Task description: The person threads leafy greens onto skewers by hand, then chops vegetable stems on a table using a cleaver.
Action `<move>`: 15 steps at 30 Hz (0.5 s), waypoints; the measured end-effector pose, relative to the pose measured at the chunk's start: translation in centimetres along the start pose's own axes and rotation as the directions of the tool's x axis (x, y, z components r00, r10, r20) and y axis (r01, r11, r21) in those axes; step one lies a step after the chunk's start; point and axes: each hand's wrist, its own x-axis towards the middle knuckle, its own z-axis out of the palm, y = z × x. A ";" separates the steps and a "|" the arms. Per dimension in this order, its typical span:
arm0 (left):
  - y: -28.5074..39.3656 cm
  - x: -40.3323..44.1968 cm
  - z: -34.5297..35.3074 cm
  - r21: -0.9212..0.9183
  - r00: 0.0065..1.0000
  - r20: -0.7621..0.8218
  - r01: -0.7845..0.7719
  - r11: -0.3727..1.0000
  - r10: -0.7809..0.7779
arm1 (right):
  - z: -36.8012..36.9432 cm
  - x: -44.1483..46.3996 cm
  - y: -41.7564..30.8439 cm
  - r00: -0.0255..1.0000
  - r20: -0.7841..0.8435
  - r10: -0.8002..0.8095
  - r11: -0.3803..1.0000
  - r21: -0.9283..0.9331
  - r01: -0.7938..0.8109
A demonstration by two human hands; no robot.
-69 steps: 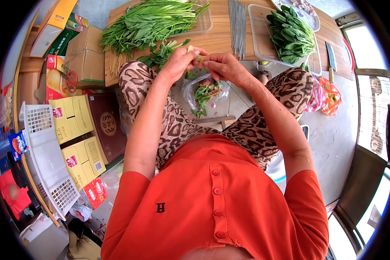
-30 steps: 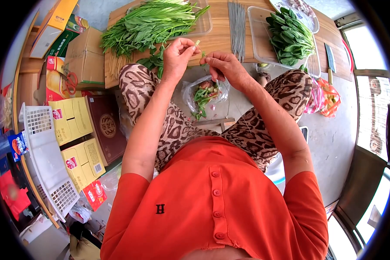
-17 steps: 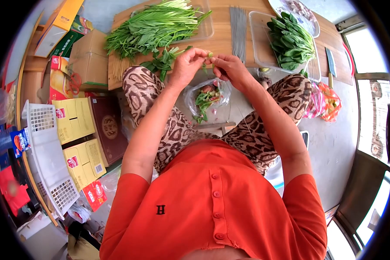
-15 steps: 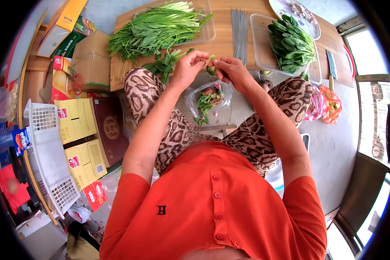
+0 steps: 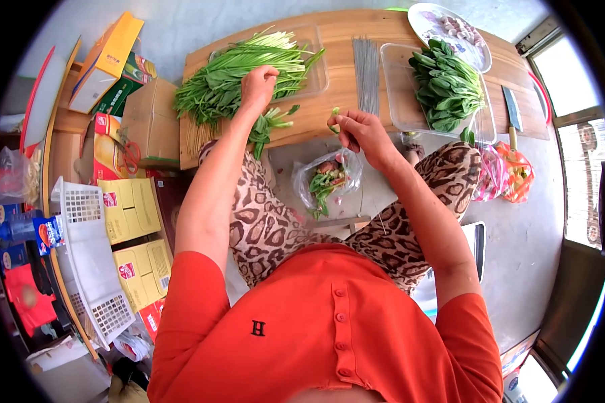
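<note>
My left hand [image 5: 257, 87] is over the pile of long-stemmed leafy greens [image 5: 225, 74] at the back left of the table. Its fingers are curled together; what they hold, if anything, is hidden. My right hand [image 5: 363, 133] pinches a small folded green leaf [image 5: 334, 119] between thumb and fingers, in front of the table edge. A smaller bunch of loose leaves [image 5: 267, 127] lies at the front edge below my left wrist. Under my hands, between the knees, sits a clear plastic bag [image 5: 302, 185] with green and reddish scraps.
Thin metal skewers [image 5: 366, 74] lie mid-table. Right of them stand a clear tray [image 5: 400, 101] with broad-leaf greens [image 5: 445, 87], a plate [image 5: 427, 23] with pale pieces and a knife [image 5: 511, 107]. Bamboo sticks [image 5: 198, 138] lie front left. Boxes [image 5: 131, 208] and a white basket [image 5: 91, 248] line the left side.
My left hand has left my right hand and moved up and left onto the greens pile. My right hand stays near its place, still pinching green leaf. The view has shifted slightly.
</note>
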 end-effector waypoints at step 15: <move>0.6 1.9 0.5 0.261 0.950 0.100 -0.313 0.913 0.297 | -0.7 0.5 -0.9 0.999 -0.046 0.013 0.999 -0.032 -0.015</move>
